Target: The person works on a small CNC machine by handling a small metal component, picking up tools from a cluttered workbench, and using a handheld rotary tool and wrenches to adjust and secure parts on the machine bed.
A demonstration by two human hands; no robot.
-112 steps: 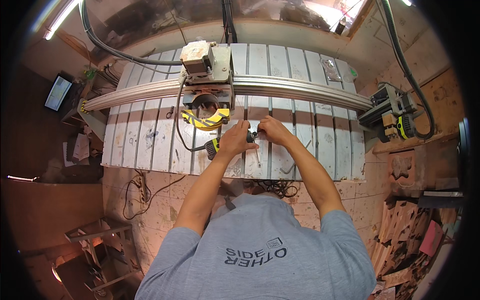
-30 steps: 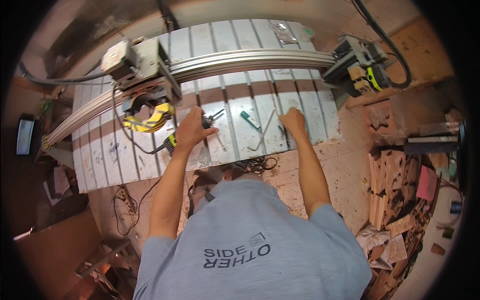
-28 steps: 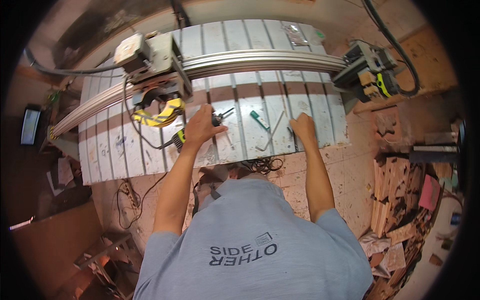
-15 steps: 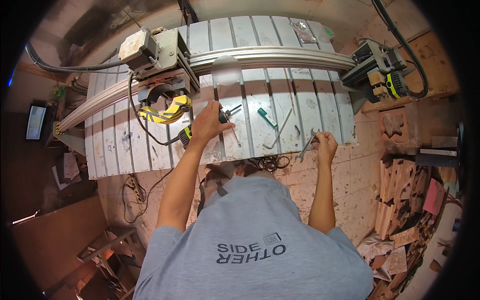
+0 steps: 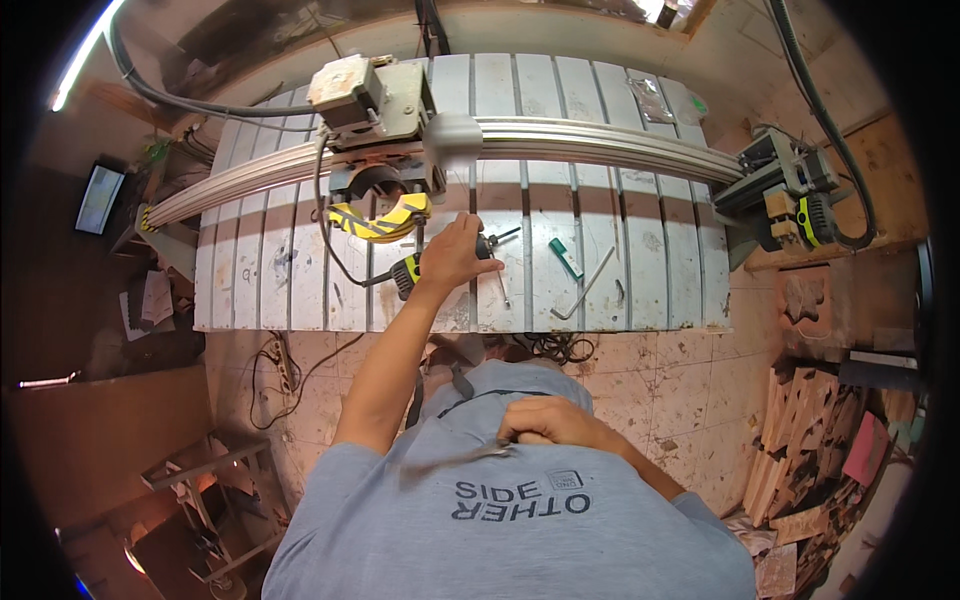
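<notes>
My left hand [image 5: 460, 255] lies closed around a black-and-green corded router [image 5: 405, 275] lying on the slotted white table [image 5: 540, 310]. Beyond my fingers its dark nose [image 5: 487, 247] shows, with a thin dark rod sticking out to the right. A slim metal rod [image 5: 504, 290] lies below my thumb. In front of my shirt, my right hand [image 5: 552, 420] is closed on an open-end wrench [image 5: 455, 462], blurred by motion and pointing left. A green-and-white small case [image 5: 566, 258] and an L-shaped hex key [image 5: 585, 286] lie to the right of the router.
A metal gantry rail [image 5: 610, 146] spans the table, carrying a motor carriage [image 5: 350, 95] and a yellow-and-black striped clamp [image 5: 380, 220] near my left hand. Cables hang at both ends. Stacked wood pieces [image 5: 800, 450] stand at the right; a power strip [image 5: 285, 365] lies on the floor.
My right hand has drawn back from the table's front right edge to my chest, carrying the wrench. My left hand stays on the router. The whole view has shifted.
</notes>
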